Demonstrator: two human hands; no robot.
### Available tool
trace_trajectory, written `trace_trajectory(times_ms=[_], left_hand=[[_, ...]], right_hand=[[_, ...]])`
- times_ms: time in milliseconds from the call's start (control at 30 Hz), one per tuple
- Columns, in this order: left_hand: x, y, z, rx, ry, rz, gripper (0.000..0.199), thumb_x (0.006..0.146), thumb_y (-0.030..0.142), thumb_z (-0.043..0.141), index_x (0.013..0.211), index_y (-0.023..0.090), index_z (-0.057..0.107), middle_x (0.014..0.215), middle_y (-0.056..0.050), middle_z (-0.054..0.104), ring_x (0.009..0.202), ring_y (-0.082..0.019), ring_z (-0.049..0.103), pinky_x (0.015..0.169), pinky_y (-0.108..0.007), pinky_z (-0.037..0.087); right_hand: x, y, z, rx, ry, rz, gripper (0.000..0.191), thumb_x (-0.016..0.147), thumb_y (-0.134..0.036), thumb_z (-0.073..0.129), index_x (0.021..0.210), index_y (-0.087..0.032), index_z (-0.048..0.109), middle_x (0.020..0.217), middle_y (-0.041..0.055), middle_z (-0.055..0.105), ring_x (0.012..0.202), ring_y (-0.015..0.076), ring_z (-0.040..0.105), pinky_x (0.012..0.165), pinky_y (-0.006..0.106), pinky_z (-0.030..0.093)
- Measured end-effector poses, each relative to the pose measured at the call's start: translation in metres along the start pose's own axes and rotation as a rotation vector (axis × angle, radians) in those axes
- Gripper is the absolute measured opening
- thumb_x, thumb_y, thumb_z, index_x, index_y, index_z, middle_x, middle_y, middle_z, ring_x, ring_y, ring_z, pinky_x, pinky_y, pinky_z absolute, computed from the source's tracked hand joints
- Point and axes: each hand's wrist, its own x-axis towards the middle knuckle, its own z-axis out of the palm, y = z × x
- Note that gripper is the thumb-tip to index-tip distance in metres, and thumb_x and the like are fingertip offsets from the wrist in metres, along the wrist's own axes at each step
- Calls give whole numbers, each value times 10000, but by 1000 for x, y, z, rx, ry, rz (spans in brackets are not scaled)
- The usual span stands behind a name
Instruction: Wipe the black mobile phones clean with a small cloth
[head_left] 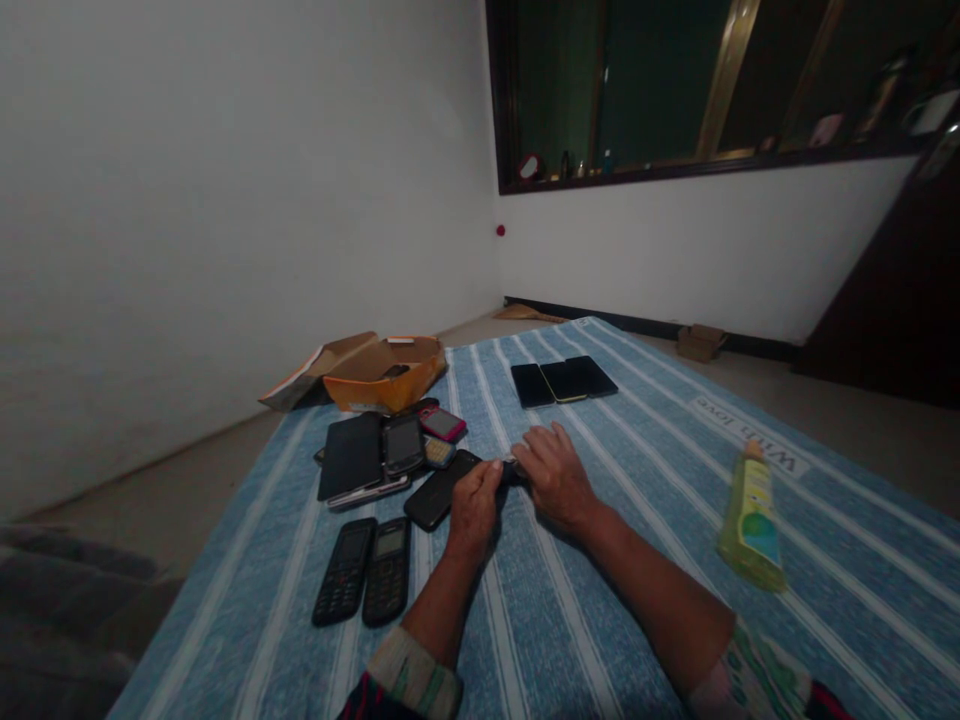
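Note:
Near the middle of the striped blue cloth, my left hand and my right hand meet around a small dark object, mostly covered by the fingers. Both hands are closed on it. Just left of my left hand lies a black phone. Two keypad phones rest side by side nearer the front. Behind them is a pile with a dark flat device, a black phone, a pink-edged phone and a phone with a light keypad.
An open orange carton stands at the back left. Several dark-screened phones lie beyond my hands. A yellow-green bottle lies at the right. The cloth-covered surface ends before the wall; a small cardboard box is on the floor.

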Motion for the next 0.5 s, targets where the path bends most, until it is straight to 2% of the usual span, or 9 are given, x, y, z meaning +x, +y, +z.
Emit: trace_trajectory(times_ms=[67, 133, 300, 500], left_hand=[[0, 1, 1, -28, -15, 4, 368, 810, 493, 554, 633, 179, 627, 642, -3, 576, 666, -169, 499, 660, -290, 413], [0, 2, 1, -40, -25, 3, 360, 810, 487, 555, 648, 176, 639, 655, -7, 588, 677, -171, 508, 674, -289, 419], [1, 0, 0, -6, -3, -13, 375, 805, 505, 558, 612, 186, 600, 608, 10, 539, 635, -159, 471, 630, -282, 384], [1, -1, 0, -11, 13, -57, 437, 761, 593, 557, 554, 209, 521, 569, 21, 466, 600, -156, 432, 588, -281, 354]], right_hand=[[3, -13, 0, -15, -46, -27, 217, 918, -126, 456, 1072, -160, 605, 1001, 114, 596, 1076, 281, 471, 1087, 519, 256], [3, -16, 2, -23, -64, -10, 190, 932, -144, 461, 1056, -168, 603, 980, 98, 599, 1040, 266, 484, 1097, 516, 232], [-1, 8, 4, -26, -32, 47, 191, 943, -133, 444, 1015, -201, 608, 964, 77, 613, 1013, 248, 495, 1079, 501, 226], [-5, 33, 4, 104, 32, 108, 212, 934, -135, 444, 1002, -191, 637, 969, 86, 616, 941, 235, 517, 892, 395, 378]])
